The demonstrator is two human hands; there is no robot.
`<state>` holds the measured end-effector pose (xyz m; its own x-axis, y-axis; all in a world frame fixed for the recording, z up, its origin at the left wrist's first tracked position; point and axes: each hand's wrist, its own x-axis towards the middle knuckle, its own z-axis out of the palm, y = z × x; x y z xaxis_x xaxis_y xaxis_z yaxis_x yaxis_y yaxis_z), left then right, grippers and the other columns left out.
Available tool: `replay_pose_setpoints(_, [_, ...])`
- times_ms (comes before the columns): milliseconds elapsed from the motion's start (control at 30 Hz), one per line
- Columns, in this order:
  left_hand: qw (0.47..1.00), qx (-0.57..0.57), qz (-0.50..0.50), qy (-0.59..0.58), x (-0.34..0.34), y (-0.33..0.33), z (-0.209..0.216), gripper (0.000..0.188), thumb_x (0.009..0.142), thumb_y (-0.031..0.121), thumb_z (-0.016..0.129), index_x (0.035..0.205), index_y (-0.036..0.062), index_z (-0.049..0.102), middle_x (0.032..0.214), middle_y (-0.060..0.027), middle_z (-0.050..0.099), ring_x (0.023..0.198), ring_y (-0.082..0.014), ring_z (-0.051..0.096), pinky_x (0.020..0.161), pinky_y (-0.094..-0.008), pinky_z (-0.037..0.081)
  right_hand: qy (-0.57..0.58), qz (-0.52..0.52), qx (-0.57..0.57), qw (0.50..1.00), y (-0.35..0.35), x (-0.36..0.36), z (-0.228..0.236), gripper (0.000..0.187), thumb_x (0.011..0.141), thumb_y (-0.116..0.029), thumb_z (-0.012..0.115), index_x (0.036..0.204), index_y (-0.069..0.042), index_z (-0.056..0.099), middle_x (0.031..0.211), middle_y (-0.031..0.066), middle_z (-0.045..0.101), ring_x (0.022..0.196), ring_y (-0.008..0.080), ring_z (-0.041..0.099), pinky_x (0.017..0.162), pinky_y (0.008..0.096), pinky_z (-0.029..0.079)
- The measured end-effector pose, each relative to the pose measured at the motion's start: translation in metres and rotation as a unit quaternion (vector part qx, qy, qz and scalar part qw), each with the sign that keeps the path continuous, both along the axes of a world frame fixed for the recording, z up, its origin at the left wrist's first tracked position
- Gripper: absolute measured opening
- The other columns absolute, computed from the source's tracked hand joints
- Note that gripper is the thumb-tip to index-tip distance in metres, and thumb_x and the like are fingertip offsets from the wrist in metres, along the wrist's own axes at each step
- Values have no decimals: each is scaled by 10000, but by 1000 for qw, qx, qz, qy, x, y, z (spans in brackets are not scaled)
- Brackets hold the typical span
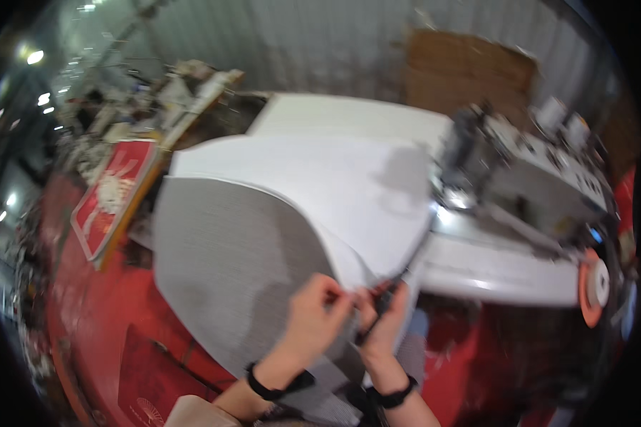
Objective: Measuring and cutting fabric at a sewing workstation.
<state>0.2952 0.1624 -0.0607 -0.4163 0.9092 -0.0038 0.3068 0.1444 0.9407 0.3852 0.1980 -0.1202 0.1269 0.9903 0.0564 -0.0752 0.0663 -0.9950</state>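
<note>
In front of me my left hand is closed in a pinch, its fingertips meeting those of my right hand at the edge of the fabric. What the left fingertips hold is too small and blurred to make out. My right hand is closed around a narrow dark strip, which runs up toward the sewing machine. A large grey fabric panel with a curved edge lies under and left of my hands. Beside and beyond it spreads a white sheet; whether the two are joined cannot be told.
The machine's white table extends right, with an orange-and-white spool at its end. At left are a red sign-like panel and cluttered scraps. Brown cardboard leans on the corrugated wall. Red surfaces lie below.
</note>
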Motion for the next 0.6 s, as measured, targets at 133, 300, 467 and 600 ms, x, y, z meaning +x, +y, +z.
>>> replay_pose_setpoints(133, [929,196,44,310,21,8,-9,213,745,205,674,777,46,536,746,-123,533,729,-291,566,613,-373,467,440,-64,-218,869,4,28,-2,145,889,-83,528,1032,-67,510,819,-13,447,727,116,486,667,239,470])
replay_pose_setpoints(300, [867,216,-12,449,23,-5,4,92,805,105,553,812,21,591,695,-80,518,624,-228,531,565,-321,457,-11,12,33,999,-5,22,5,223,829,-108,648,845,6,457,702,43,490,626,136,456,543,263,409])
replay_pose_setpoints(467, [911,194,7,364,27,-3,-6,88,737,97,567,756,13,550,704,-121,482,667,-294,520,590,-363,460,64,23,42,997,3,19,-13,201,828,-84,633,778,1,457,682,44,491,578,133,441,496,267,388])
replay_pose_setpoints(600, [937,171,40,304,27,-1,-14,115,748,107,570,724,6,520,723,-145,500,701,-306,534,605,-368,457,38,38,62,997,-3,13,3,233,841,-110,630,775,2,437,675,37,470,580,132,427,491,265,375])
